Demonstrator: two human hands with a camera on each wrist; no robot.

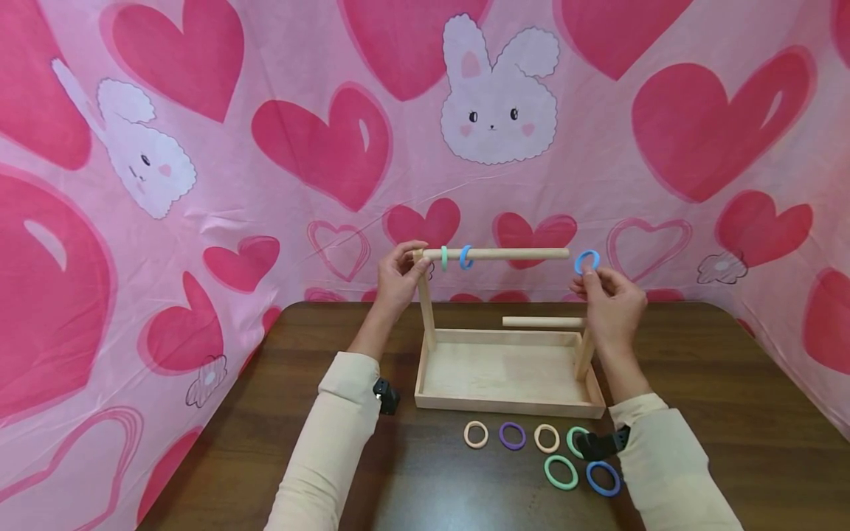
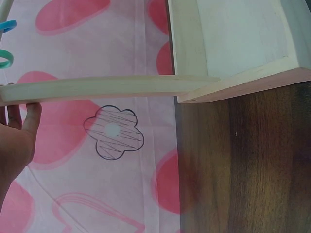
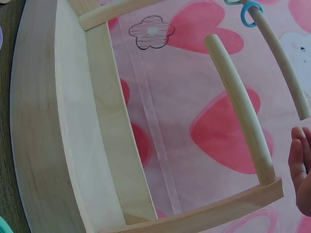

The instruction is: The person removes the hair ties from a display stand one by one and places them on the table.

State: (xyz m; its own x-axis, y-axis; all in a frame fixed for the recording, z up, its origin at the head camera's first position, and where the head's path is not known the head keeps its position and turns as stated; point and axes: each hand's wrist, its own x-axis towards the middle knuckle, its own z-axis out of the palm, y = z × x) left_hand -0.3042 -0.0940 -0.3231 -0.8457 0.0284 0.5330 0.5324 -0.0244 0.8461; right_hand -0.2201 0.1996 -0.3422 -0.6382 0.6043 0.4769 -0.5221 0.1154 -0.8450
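Note:
My left hand [image 1: 397,279] grips the top of the left post [image 1: 427,313] of a wooden rack, where the upper rod [image 1: 524,254] joins it. A light green ring [image 1: 444,259] and a blue ring [image 1: 462,258] hang on that rod near its left end. My right hand [image 1: 616,306] pinches another light blue ring [image 1: 596,258] between thumb and fingers, just beyond the rod's free right end. In the right wrist view, only part of the right hand [image 3: 302,170] shows, and its ring is out of sight.
The rack's lower rod [image 1: 541,322] extends left from the shorter right post [image 1: 584,358]. Both posts rise from a shallow wooden tray [image 1: 508,406]. In front lie several rings, including a purple ring [image 1: 502,435] and a dark blue ring [image 1: 603,493], on the brown table [image 1: 425,479].

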